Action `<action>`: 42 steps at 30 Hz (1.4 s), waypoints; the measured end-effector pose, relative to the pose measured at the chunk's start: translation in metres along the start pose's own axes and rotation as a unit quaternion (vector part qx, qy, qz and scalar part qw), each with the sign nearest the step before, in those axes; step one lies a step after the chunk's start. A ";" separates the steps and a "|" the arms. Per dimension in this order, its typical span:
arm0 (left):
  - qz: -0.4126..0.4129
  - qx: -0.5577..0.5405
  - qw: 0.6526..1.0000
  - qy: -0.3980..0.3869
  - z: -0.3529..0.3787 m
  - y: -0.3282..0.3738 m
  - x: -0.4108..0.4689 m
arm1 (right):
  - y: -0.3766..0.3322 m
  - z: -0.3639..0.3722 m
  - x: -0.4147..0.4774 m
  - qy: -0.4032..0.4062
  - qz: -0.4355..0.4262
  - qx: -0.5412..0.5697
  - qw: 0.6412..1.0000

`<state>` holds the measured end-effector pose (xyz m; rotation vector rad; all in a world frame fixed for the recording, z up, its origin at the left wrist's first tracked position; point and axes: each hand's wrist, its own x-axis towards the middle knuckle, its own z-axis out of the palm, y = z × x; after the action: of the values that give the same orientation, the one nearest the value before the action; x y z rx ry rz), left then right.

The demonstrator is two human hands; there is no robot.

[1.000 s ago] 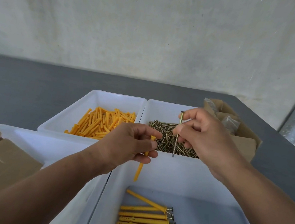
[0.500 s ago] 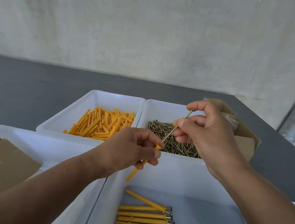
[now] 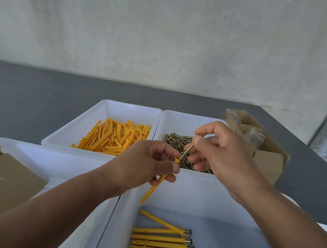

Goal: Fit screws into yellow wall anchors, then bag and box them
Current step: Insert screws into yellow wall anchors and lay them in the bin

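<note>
The left hand (image 3: 146, 163) pinched a yellow anchor (image 3: 154, 187) near its collar, fingers curled round it, the anchor slanting down and left over the far wall of the near white bin (image 3: 201, 192). The right hand (image 3: 223, 153) pinched a screw (image 3: 188, 149) between thumb and fingertips, its tip at the anchor's open end (how far in, I could not tell). In the near bin lay a row of fitted anchors (image 3: 160, 247), screw heads to the right. Beyond it, two more bins held loose anchors (image 3: 114, 136) and loose screws (image 3: 175, 141), with a cardboard box (image 3: 268, 163) just to their right
</note>
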<state>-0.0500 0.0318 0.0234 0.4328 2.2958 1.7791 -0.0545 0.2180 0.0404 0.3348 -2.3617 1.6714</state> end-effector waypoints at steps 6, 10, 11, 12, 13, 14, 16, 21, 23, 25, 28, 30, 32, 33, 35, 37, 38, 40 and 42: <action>0.002 0.019 1.000 -0.001 0.001 0.003 0.000 | 0.000 0.000 -0.002 -0.034 -0.006 -0.052 0.998; 0.003 0.035 0.999 -0.003 0.002 0.004 -0.001 | 0.000 -0.002 -0.003 -0.057 -0.021 -0.123 0.991; 0.005 0.043 0.999 -0.004 0.002 0.004 -0.001 | -0.001 -0.003 -0.003 -0.066 -0.031 -0.155 0.985; 0.006 0.050 0.999 -0.004 0.003 0.004 -0.001 | -0.002 -0.003 -0.004 -0.077 -0.046 -0.187 0.978; 0.007 0.054 0.998 -0.005 0.003 0.003 -0.001 | -0.004 -0.003 -0.005 -0.088 -0.064 -0.214 0.971; 0.009 0.057 0.998 -0.005 0.004 0.003 -0.001 | -0.005 -0.003 -0.007 -0.102 -0.088 -0.241 0.961; 0.012 0.067 0.998 -0.004 0.004 0.002 -0.001 | -0.007 -0.004 -0.010 -0.140 -0.151 -0.310 0.928; 0.019 0.133 0.991 -0.013 0.006 -0.004 0.000 | -0.005 0.000 -0.016 -0.185 -0.221 -0.477 0.830; 0.025 0.168 0.985 -0.018 0.007 -0.005 0.001 | -0.005 -0.001 -0.017 -0.199 -0.192 -0.493 0.825; 0.040 0.209 0.977 0.000 0.008 -0.006 0.001 | -0.006 -0.004 -0.018 -0.239 -0.133 -0.503 0.820; 0.069 0.266 0.961 0.035 0.008 -0.006 -0.001 | -0.004 -0.006 -0.019 -0.322 -0.044 -0.517 0.792; 0.096 0.327 0.940 0.029 0.010 -0.006 -0.004 | 0.000 -0.002 -0.020 -0.365 0.003 -0.535 0.762; 0.114 0.387 0.915 -0.006 0.013 -0.006 -0.008 | 0.006 0.004 -0.022 -0.404 0.044 -0.538 0.738; 0.116 0.415 0.902 -0.027 0.014 -0.006 -0.009 | 0.009 0.007 -0.023 -0.419 0.066 -0.529 0.735; 0.115 0.459 0.879 -0.061 0.016 -0.006 -0.010 | 0.012 0.011 -0.024 -0.434 0.093 -0.512 0.735; 0.112 0.485 0.863 -0.079 0.016 -0.007 -0.011 | 0.013 0.013 -0.025 -0.438 0.089 -0.515 0.731; 0.111 0.492 0.859 -0.083 0.016 -0.006 -0.010 | 0.014 0.014 -0.025 -0.437 0.084 -0.522 0.728; 0.109 0.495 0.858 -0.086 0.015 -0.007 -0.010 | 0.015 0.015 -0.025 -0.441 0.080 -0.529 0.720; 0.109 0.494 0.858 -0.087 0.013 -0.007 -0.009 | 0.014 0.017 -0.025 -0.456 0.086 -0.528 0.711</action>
<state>-0.0374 0.0389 0.0129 0.9741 2.9221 0.4085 -0.0359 0.2079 0.0140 0.8128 -3.6002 -0.2386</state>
